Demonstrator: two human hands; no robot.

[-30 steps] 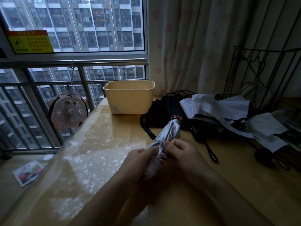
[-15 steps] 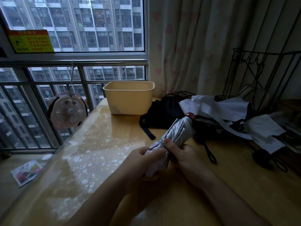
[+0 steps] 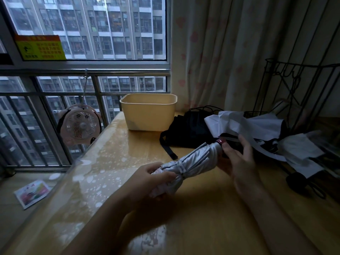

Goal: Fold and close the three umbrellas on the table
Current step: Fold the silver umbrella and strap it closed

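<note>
Head: left fingers grip silver umbrella.

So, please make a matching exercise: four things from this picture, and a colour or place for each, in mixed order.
Things:
1. held umbrella
2. tub
3. fan
4. left hand

Descriptions:
A. hangs on the window rail
B. silver, rolled up
C. grips the umbrella's near end
D. pale yellow, at the table's far edge

Pairs: 1-B, 2-D, 3-A, 4-C
</note>
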